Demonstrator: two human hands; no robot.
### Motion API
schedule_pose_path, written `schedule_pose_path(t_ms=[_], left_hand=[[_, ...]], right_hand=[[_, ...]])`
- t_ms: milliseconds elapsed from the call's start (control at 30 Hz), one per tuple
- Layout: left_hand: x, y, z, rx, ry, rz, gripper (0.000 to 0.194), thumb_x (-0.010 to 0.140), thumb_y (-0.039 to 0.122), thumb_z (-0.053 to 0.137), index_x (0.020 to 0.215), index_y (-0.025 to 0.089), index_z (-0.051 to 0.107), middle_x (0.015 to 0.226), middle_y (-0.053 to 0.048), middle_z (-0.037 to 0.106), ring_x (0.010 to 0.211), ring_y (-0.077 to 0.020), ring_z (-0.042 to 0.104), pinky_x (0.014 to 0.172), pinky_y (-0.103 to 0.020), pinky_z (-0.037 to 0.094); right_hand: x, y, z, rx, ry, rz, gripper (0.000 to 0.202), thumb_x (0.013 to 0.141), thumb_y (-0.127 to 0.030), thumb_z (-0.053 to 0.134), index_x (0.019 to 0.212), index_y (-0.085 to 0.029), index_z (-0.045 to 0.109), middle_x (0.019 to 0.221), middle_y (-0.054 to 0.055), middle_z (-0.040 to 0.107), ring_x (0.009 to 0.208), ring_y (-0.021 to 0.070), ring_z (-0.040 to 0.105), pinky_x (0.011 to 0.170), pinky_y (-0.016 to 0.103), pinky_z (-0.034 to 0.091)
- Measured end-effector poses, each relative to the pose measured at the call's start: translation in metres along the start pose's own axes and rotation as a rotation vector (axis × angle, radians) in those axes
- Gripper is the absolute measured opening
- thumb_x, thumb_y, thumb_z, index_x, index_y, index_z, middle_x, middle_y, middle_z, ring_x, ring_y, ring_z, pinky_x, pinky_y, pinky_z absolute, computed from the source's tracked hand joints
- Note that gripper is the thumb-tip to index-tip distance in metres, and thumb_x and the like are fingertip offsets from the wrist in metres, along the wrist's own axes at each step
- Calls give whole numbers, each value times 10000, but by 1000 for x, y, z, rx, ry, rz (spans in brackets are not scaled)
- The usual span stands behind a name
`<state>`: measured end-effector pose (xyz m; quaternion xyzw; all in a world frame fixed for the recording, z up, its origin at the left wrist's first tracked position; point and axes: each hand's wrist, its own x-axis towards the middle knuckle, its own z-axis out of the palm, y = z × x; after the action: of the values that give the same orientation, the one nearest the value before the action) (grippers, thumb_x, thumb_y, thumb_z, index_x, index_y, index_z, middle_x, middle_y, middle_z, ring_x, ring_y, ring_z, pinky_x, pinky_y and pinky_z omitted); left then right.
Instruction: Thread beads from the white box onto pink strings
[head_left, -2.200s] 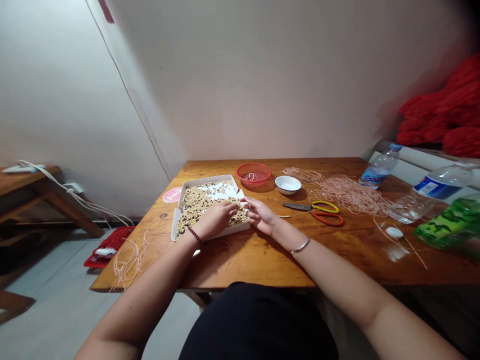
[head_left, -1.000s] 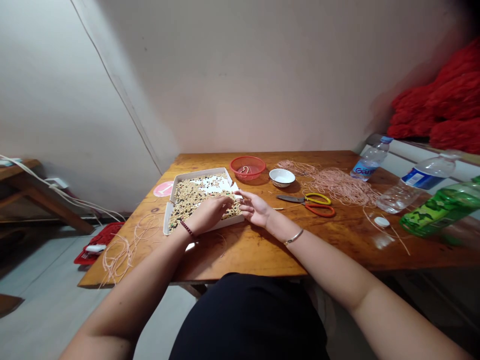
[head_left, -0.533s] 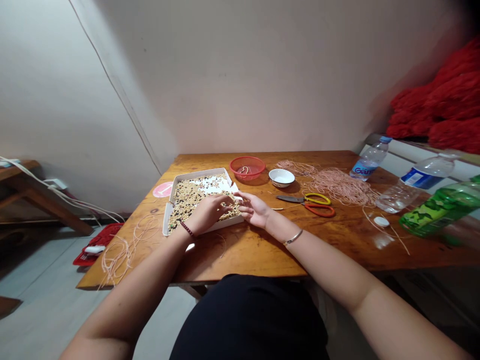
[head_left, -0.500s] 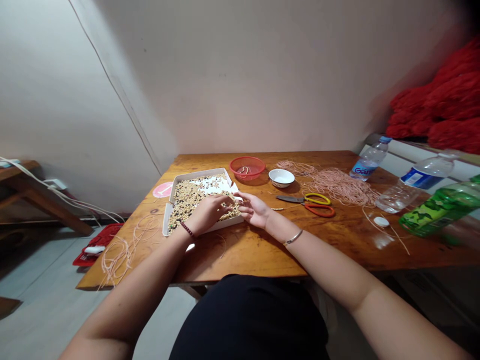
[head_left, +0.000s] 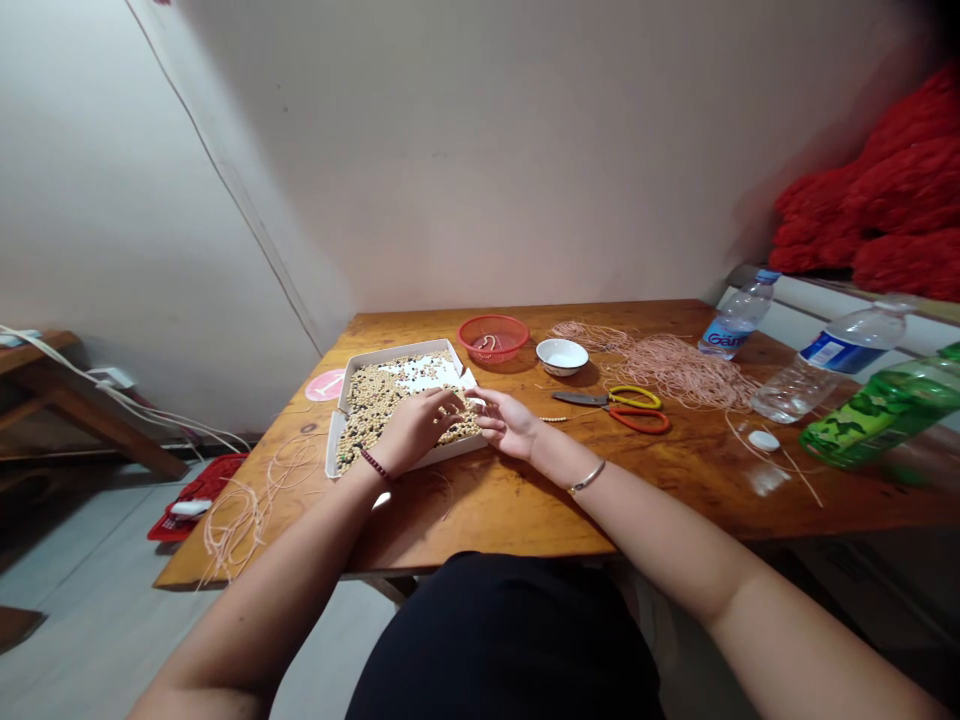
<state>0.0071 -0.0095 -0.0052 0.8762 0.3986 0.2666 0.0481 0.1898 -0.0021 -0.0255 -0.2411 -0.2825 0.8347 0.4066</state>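
Note:
My left hand [head_left: 418, 426], wearing a dark bead bracelet, hovers over the near right part of a white box tray [head_left: 406, 463] filled with small tan and black beads [head_left: 367, 400]. Its thumb and fingertips come together in a pinch. Facing it at the tray's right edge is my right hand [head_left: 511, 424], palm partly up, fingers curled, a silver bangle on its wrist. Whatever lies between the fingertips of either hand is too small to make out. Just beyond my right wrist a short strand of tan beads [head_left: 553, 419] rests on the table.
A red plastic basket [head_left: 493, 341], a white bowl [head_left: 562, 356] and scissors [head_left: 630, 405] stand beyond my hands. Pink cord [head_left: 675, 370] lies piled to the right, near several bottles [head_left: 735, 320]. Loose cord loops [head_left: 244, 510] lie on the left.
The view has shifted slightly. My hands keep nearly the same place over the tray, with only small finger movement.

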Motion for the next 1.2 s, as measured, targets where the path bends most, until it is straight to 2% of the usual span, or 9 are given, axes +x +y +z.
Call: schedule_pose_path(t_ms=[200, 367, 633, 767, 933, 1200], left_hand=[[0, 0, 0, 19, -2, -16, 135, 852, 287, 564, 911, 184, 628, 889, -45, 645, 691, -125, 606, 637, -240, 459], [0, -2, 0, 31, 32, -54, 107, 829, 272, 599, 900, 199, 631, 875, -28, 649, 704, -128, 608, 652, -243, 463], [1, -6, 1, -232, 21, -206, 218, 788, 364, 630, 896, 175, 632, 838, -38, 661, 686, -136, 630, 579, -223, 486], [1, -7, 3, -328, 4, -258, 303, 774, 432, 629, 909, 161, 627, 846, -52, 663, 656, -139, 640, 542, -218, 472], [1, -9, 3, -353, -4, -264, 325, 782, 456, 614, 910, 157, 620, 853, -60, 653, 655, -149, 655, 526, -215, 464], [2, -11, 2, -203, 11, -202, 308, 793, 457, 605, 896, 168, 631, 916, -61, 679, 680, -150, 642, 611, -257, 499]], right_hand=[[0, 1, 1, -28, 36, 1, 131, 793, -259, 598, 895, -187, 556, 508, -106, 343, 362, 23, 147, 334, 154, 112], [0, 1, 1, -37, 39, -9, 132, 793, -256, 598, 891, -180, 556, 518, -102, 363, 360, 18, 156, 332, 155, 112], [2, 0, -1, -21, 106, -97, 189, 777, -323, 602, 872, -178, 526, 508, -113, 342, 348, 12, 140, 337, 161, 67], [1, 2, 2, -125, 176, -135, 223, 711, -313, 661, 826, -174, 530, 482, -120, 305, 355, 16, 142, 346, 178, 67], [4, 8, 3, -315, 300, -261, 303, 612, -349, 752, 705, -175, 522, 439, -120, 278, 374, 24, 184, 366, 181, 92], [8, 7, 2, -398, 556, -424, 204, 641, -305, 707, 635, -155, 569, 427, -93, 350, 401, 33, 244, 386, 200, 154]])
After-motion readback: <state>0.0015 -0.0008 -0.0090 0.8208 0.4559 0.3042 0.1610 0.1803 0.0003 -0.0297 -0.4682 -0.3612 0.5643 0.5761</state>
